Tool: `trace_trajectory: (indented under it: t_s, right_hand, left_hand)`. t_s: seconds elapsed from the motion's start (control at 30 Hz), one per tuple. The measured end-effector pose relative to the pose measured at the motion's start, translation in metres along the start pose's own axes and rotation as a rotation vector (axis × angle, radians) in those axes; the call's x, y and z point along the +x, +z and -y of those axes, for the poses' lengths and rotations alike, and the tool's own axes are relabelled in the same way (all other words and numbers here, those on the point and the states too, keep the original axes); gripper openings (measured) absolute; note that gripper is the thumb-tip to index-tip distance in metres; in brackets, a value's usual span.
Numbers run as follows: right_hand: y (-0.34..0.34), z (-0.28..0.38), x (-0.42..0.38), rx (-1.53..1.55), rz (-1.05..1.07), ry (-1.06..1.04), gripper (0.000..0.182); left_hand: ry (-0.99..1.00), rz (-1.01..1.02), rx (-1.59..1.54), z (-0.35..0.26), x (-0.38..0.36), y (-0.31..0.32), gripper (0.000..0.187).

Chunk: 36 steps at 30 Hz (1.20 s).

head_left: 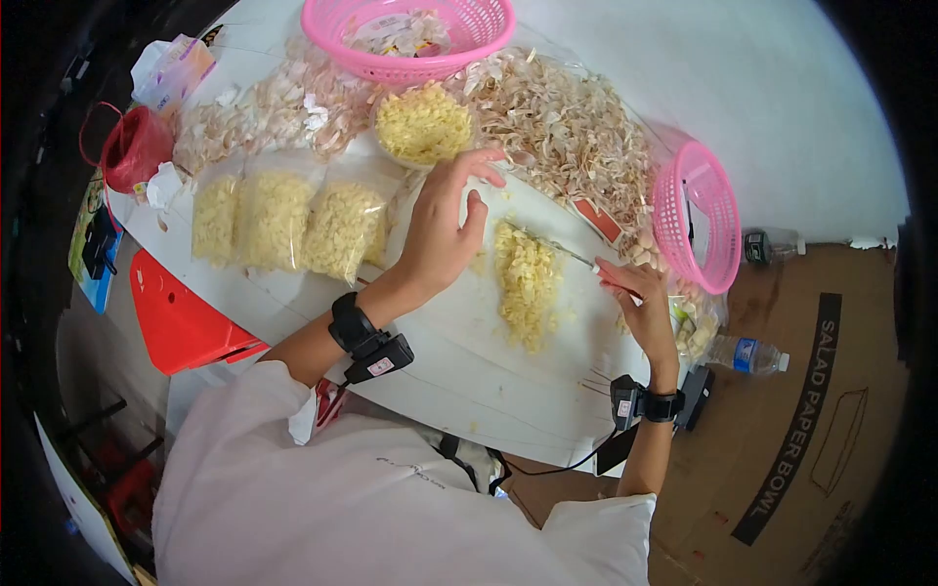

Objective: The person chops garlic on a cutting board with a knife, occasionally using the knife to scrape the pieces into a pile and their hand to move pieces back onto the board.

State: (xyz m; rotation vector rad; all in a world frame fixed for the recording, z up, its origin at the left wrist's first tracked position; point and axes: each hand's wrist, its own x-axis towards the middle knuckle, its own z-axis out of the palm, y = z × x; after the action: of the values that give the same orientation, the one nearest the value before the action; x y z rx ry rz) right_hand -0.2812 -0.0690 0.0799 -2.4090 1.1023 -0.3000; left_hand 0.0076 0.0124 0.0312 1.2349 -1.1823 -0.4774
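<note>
My right hand (633, 305) is closed around the handle of a small knife (572, 252), whose thin blade points left across the far end of a heap of sliced garlic (526, 293). The heap lies on the white tabletop (440, 332). Left of it, my left hand (447, 217) hovers with thumb and fingers apart, holding nothing. Just beyond its fingers stands a clear bowl (376, 130) filled with sliced garlic (423, 122). Beside my left wrist lie several clear bags of sliced garlic (342, 230).
Garlic skins (562, 117) are piled at the back. A pink basket (420, 66) holding skins stands there; another pink basket (718, 220) leans at the right, near a bag of garlic cloves (696, 327) and a plastic bottle (747, 355). A red stool (181, 313) stands left.
</note>
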Motion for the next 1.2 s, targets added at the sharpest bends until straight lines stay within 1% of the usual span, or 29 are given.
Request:
trace_trajectory:
  t_s: [0.07,0.1,0.17,0.23,0.27,0.3,0.37,0.4,0.47,0.5,0.57,0.6,0.67,0.7,0.73,0.77,0.8,0.87,0.97,1.0,1.07,1.1,1.17,1.2]
  right_hand:
    - [0.000,0.000,0.001,0.043,-0.027,0.019,0.037]
    - [0.000,0.000,0.004,-0.010,-0.037,0.037,0.038]
    - [0.002,0.001,0.006,-0.060,-0.060,0.053,0.038]
    - [0.004,0.002,0.007,-0.106,-0.095,-0.021,0.038]
    - [0.004,0.002,0.007,-0.104,-0.106,-0.023,0.038]
    - [0.005,0.001,0.004,-0.085,-0.107,-0.005,0.038]
    - [0.006,0.001,0.000,-0.062,-0.114,0.020,0.038]
    - [0.006,0.000,-0.002,-0.078,-0.114,0.011,0.038]
    - [0.009,0.002,-0.006,-0.086,-0.117,0.019,0.039]
    - [0.012,0.004,-0.004,-0.094,-0.133,-0.001,0.039]
    - [0.019,0.010,0.003,-0.088,-0.161,-0.007,0.040]
    - [0.024,0.012,0.006,-0.111,-0.172,-0.014,0.041]
    - [0.029,0.016,0.009,-0.117,-0.195,-0.004,0.041]
    - [0.028,0.017,0.009,-0.159,-0.158,-0.034,0.043]
    - [0.027,0.018,0.008,-0.201,-0.120,-0.064,0.045]
    - [0.026,0.017,0.005,-0.188,-0.130,-0.049,0.045]
    - [0.025,0.016,0.002,-0.166,-0.093,-0.057,0.046]
    - [0.024,0.008,-0.006,-0.121,-0.039,-0.055,0.047]
    - [0.019,0.009,-0.013,-0.091,-0.017,-0.036,0.046]
    - [0.018,0.010,-0.015,-0.082,-0.027,-0.022,0.046]
    - [0.018,0.014,-0.018,-0.085,-0.170,-0.057,0.044]
    - [0.016,0.020,-0.021,-0.078,-0.180,-0.046,0.044]
    - [0.014,0.036,-0.031,0.059,-0.238,0.082,0.040]
    - [0.020,0.044,-0.037,0.064,-0.245,0.089,0.040]
  left_hand:
    - [0.072,0.134,0.292,0.004,-0.002,0.001,0.045]
    - [0.079,0.140,0.292,0.006,-0.003,0.001,0.045]
    - [0.051,0.271,0.451,0.009,-0.004,0.002,0.043]
    - [0.076,0.286,0.491,0.014,-0.004,0.003,0.046]
    - [0.091,0.298,0.527,0.017,-0.003,0.004,0.050]
    - [0.100,0.301,0.531,0.018,-0.004,0.006,0.050]
    - [0.201,0.184,0.557,0.020,-0.005,0.010,0.060]
    - [0.208,0.193,0.556,0.018,-0.004,0.010,0.060]
    - [0.184,0.185,0.390,0.013,-0.002,0.010,0.064]
    - [0.187,0.201,0.391,0.013,-0.003,0.009,0.064]
    - [0.147,0.217,0.286,0.013,-0.002,0.007,0.062]
    - [0.152,0.239,0.292,0.013,-0.002,0.006,0.062]
    - [0.120,0.217,0.296,0.012,-0.003,0.006,0.060]
    - [0.124,0.239,0.303,0.012,-0.002,0.005,0.060]
    - [0.080,0.240,0.241,0.013,-0.002,0.005,0.058]
    - [0.034,0.240,0.180,0.013,-0.002,0.005,0.056]
    - [0.037,0.262,0.186,0.011,-0.002,0.005,0.056]
    - [-0.006,0.266,0.120,0.007,0.000,0.006,0.051]
    - [0.004,0.325,0.167,0.009,0.000,0.007,0.050]
    - [0.006,0.344,0.170,0.007,0.000,0.007,0.050]
    - [-0.033,0.336,0.147,0.002,0.001,0.006,0.050]
    - [-0.029,0.351,0.150,0.003,0.001,0.006,0.050]
    - [0.018,0.262,0.099,0.006,0.001,0.007,0.051]
    - [0.022,0.272,0.100,0.003,0.002,0.007,0.051]
